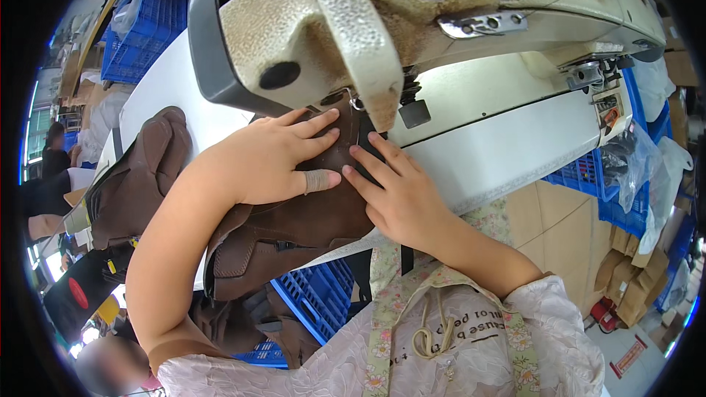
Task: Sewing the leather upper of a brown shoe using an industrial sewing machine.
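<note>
At the sewing machine (294,37): brown leather (298,224) beneath left hand (268,156), right hand (403,198) at its right edge, both with fingers spread

matt leather-look pc. (305,213), sewing mach. (419,18) in rough-textured painted metal, smooth tabletop (507,147), hard plstc crate (151,26), glossy thin-plstc bag (624,162), apron (379,345) w/ matt cloth straps

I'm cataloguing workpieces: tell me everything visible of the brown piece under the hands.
The brown piece looks like leather, in joined panels, with a stitch-edged patch at its lower left. It lies across the white table, its far end beneath the sewing machine. The left hand lies over it; the right hand touches its right side.
</note>
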Demonstrator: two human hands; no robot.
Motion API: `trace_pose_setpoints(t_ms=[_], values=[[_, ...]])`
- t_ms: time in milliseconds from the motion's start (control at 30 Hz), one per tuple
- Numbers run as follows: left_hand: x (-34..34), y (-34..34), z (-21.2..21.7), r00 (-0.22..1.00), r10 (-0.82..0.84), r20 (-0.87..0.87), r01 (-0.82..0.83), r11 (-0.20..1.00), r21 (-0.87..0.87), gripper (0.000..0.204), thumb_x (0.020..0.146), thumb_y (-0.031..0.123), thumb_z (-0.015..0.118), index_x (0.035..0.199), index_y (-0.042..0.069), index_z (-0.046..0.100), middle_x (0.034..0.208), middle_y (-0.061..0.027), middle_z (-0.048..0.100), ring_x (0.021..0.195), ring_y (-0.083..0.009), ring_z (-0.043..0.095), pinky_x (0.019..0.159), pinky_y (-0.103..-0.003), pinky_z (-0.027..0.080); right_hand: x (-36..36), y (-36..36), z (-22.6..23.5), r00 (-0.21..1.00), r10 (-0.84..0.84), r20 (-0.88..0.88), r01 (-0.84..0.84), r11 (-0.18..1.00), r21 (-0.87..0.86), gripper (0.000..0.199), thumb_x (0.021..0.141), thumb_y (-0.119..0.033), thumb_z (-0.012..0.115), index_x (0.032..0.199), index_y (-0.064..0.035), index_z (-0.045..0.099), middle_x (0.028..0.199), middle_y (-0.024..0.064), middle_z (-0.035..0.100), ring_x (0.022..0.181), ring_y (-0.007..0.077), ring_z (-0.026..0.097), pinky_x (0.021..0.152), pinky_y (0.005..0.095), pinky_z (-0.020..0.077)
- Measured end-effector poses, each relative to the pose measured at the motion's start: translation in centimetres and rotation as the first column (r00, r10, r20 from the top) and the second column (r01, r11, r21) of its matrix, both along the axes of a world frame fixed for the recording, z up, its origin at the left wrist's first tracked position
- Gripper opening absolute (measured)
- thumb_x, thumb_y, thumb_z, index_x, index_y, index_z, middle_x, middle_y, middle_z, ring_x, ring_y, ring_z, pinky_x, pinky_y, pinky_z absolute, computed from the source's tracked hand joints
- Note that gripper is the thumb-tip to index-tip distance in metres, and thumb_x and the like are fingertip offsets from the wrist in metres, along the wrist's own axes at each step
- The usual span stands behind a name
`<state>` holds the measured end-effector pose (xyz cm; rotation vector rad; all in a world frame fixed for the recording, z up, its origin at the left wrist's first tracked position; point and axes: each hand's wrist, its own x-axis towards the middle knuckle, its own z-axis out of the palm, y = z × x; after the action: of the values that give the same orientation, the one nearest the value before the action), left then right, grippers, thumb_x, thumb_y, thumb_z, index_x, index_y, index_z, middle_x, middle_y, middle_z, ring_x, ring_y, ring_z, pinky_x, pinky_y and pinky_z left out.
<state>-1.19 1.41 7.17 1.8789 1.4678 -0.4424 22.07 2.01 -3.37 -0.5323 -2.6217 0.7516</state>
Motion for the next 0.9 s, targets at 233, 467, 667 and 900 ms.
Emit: trace_pose_setpoints(t_ms=[233, 467, 667, 900], values=[[0.0, -0.3, -0.4, 1.0, 0.004, 0.017, -0.007, 0.988, 0.152, 0.069, 0.091, 0.058, 0.054, 0.137, 0.006, 0.055, 0.15, -0.0107, 0.045, 0.129, -0.0329, 0.051, 0.106, -0.039, 0.043, 0.0, 0.4, -0.1, 1.0, -0.011, -0.008, 0.011, 1.0, 0.009, 0.05, 0.074, -0.01, 0.066, 0.124, -0.0034, 0.063, 0.139, 0.0168, 0.051, 0.137, 0.0413, 0.039, 0.104, 0.0514, 0.0418], [0.2, 0.3, 0.3, 0.996, 0.078, -0.052, -0.077, 0.997, 0.027, 0.072, 0.09, 0.063, 0.054, 0.141, 0.012, 0.052, 0.15, -0.0103, 0.044, 0.132, -0.0321, 0.048, 0.108, -0.039, 0.04, -0.2, 1.1, 0.0, 1.0, -0.008, -0.001, 0.008, 1.0, 0.001, 0.051, 0.074, -0.009, 0.066, 0.124, -0.0039, 0.063, 0.139, 0.0159, 0.051, 0.136, 0.0401, 0.041, 0.106, 0.0512, 0.0406], [0.0, 0.4, 0.0, 0.995, 0.081, -0.049, -0.08, 0.996, 0.038, 0.079, 0.09, 0.066, 0.049, 0.141, 0.005, 0.051, 0.146, -0.009, 0.048, 0.115, -0.0369, 0.06, 0.098, -0.041, 0.047, -0.5, 1.5, -0.2, 1.0, -0.025, 0.003, 0.025, 1.0, 0.002, 0.051, 0.074, -0.008, 0.066, 0.124, -0.005, 0.063, 0.139, 0.0142, 0.052, 0.135, 0.0382, 0.042, 0.106, 0.0506, 0.0408], [-0.3, 0.2, -1.5, 0.992, 0.115, -0.054, -0.111, 0.992, 0.059, 0.086, 0.09, 0.072, 0.044, 0.148, 0.009, 0.042, 0.144, -0.0139, 0.05, 0.116, -0.0372, 0.06, 0.098, -0.041, 0.047, -0.6, 3.3, -0.5, 1.0, 0.004, -0.013, -0.004, 0.999, 0.047, 0.046, 0.075, -0.013, 0.069, 0.121, -0.0056, 0.064, 0.135, 0.0125, 0.054, 0.117, 0.0324, 0.052, 0.098, 0.0453, 0.0457]])
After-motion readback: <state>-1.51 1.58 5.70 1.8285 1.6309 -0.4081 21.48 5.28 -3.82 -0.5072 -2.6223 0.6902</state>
